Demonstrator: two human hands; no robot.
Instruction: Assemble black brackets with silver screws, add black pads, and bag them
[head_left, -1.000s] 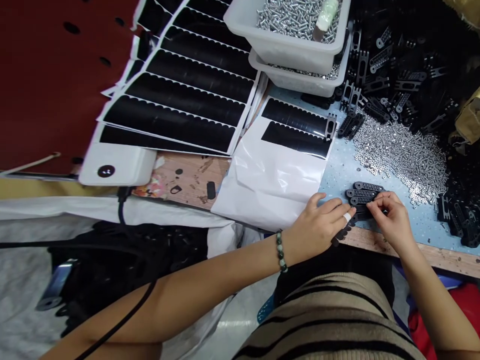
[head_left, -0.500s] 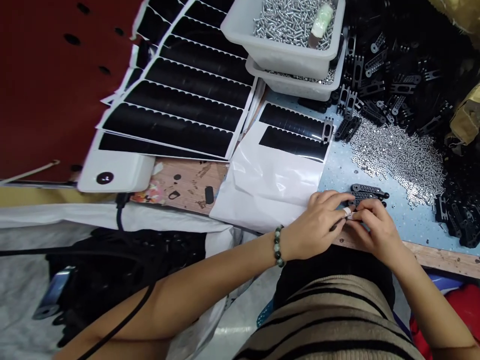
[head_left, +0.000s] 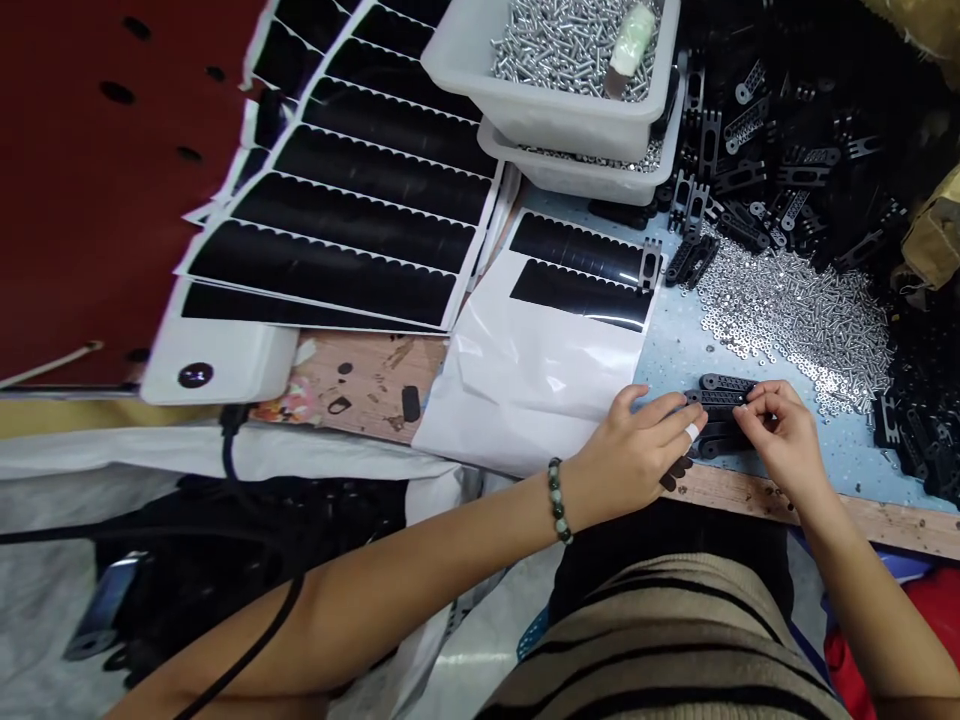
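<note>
Several dark, perforated plastic links (head_left: 726,383) lie side by side near the table's front edge, between my hands. My left hand (head_left: 641,450), with white tape round one finger, rests its fingertips on their left ends. A small black scalloped strip (head_left: 676,474) pokes out under its curled fingers. At the links' right ends, my right hand (head_left: 784,432) has thumb and fingers pinched together; what is between the fingertips is too small to make out. Under my left hand's side lies a white backing sheet (head_left: 547,370) bearing two black scalloped label strips (head_left: 581,292).
Behind the links spreads a heap of small silver screws and nuts (head_left: 802,320), with a dark pile of links (head_left: 787,170) beyond. Stacked white tubs (head_left: 555,105) hold screws. Black label sheets (head_left: 345,225) and a white box (head_left: 225,365) with a cable stand left.
My right hand has drawn away from my left hand to the right, onto the links' ends. My left hand has settled slightly lower, its fingers straighter. The view has shifted slightly.
</note>
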